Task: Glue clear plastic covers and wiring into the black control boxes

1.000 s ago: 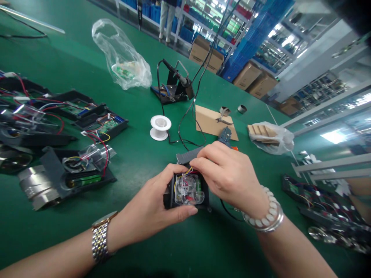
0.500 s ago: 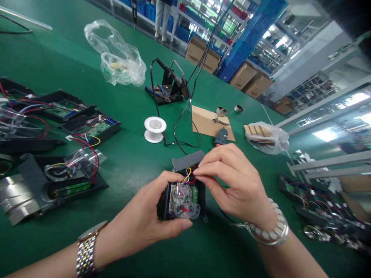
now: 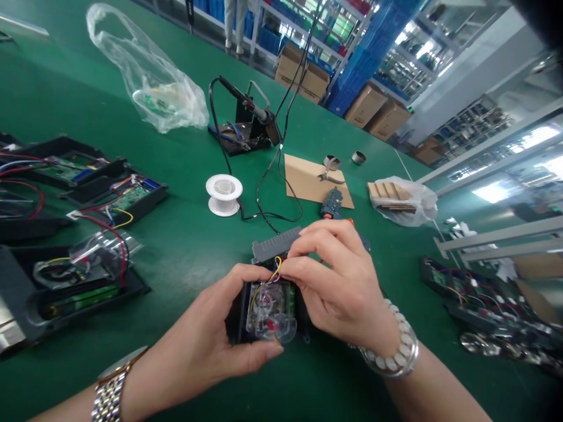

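A dark device housing (image 3: pixel 303 319) holds a clear plastic module (image 3: pixel 270 310) with coloured wires. My left hand (image 3: pixel 220 325) grips the housing from the left, fingers at its upper edge and thumb near its lower front. At the top of the module, my right hand (image 3: pixel 336 281) pinches around the yellow, red and blue wires (image 3: pixel 277 269); its fingertips partly hide them. Just behind the hands lies a grey ribbed part (image 3: pixel 275 245), its right end covered by my right fingers.
Open housings with wires (image 3: pixel 88 293) lie at left, more (image 3: pixel 484 310) at right. Behind the hands are a white spool (image 3: pixel 223 196), a soldering iron in its stand (image 3: pixel 246 126), cardboard (image 3: pixel 303 181), a tool (image 3: pixel 332 204) and plastic bags (image 3: pixel 158 88). A person (image 3: pixel 235 23) stands beyond the table.
The view has shifted, so most table items appear further left. My right fingers have moved closer over the wires at the housing's top. My left hand keeps its grip.
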`<act>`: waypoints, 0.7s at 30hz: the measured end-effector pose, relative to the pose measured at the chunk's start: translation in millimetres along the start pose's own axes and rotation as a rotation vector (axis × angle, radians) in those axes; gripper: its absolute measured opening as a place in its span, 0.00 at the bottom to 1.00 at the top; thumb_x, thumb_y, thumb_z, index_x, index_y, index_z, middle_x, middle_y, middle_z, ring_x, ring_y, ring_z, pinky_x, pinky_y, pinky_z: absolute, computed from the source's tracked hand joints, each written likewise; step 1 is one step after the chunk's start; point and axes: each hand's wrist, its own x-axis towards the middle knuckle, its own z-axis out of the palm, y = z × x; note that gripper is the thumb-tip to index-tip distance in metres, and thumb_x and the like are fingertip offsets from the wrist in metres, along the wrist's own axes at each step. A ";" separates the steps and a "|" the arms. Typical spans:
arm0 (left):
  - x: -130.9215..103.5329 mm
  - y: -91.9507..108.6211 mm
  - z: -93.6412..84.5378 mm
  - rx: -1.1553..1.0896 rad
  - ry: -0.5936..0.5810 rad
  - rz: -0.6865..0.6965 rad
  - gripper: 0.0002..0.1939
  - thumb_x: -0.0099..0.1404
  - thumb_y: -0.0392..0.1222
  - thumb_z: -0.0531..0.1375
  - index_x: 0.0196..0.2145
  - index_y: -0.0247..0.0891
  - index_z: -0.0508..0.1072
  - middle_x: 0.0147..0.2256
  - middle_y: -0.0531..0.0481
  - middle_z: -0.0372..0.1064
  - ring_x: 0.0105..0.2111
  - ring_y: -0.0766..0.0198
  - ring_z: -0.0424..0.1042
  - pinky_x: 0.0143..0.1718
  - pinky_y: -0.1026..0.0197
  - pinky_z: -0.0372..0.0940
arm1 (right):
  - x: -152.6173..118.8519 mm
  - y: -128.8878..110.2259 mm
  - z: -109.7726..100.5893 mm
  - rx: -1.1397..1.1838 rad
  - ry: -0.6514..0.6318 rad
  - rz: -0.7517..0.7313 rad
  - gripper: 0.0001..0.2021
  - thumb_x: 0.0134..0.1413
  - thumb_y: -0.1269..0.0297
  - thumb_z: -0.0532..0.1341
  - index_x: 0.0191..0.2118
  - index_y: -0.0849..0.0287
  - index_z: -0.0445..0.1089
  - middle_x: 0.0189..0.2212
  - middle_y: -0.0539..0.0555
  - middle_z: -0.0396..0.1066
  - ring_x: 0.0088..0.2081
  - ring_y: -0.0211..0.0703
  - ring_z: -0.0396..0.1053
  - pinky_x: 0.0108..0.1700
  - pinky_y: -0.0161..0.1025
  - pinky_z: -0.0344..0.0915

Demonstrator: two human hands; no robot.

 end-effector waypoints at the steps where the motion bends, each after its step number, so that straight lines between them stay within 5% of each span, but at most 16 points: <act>1: 0.3 -0.5 -0.2 0.005 0.002 0.000 0.30 0.64 0.48 0.70 0.57 0.52 0.61 0.46 0.55 0.72 0.42 0.60 0.73 0.40 0.63 0.70 | 0.2 0.0 0.5 -0.009 0.010 0.002 0.10 0.65 0.78 0.60 0.38 0.60 0.78 0.38 0.55 0.76 0.48 0.51 0.66 0.52 0.51 0.68; 8: 3.5 -2.2 0.1 -0.003 -0.013 -0.014 0.31 0.64 0.49 0.70 0.58 0.54 0.60 0.49 0.55 0.72 0.45 0.58 0.74 0.40 0.62 0.70 | 0.0 5.6 6.0 -0.031 0.135 0.047 0.11 0.62 0.81 0.62 0.38 0.58 0.77 0.35 0.55 0.73 0.46 0.50 0.66 0.51 0.51 0.69; 21: 6.2 2.0 -3.8 -0.026 -0.031 -0.032 0.29 0.64 0.50 0.70 0.58 0.52 0.61 0.50 0.53 0.73 0.46 0.56 0.75 0.41 0.62 0.70 | -1.5 6.4 14.6 0.029 0.167 0.206 0.09 0.64 0.78 0.63 0.38 0.58 0.79 0.34 0.54 0.72 0.42 0.48 0.67 0.46 0.48 0.67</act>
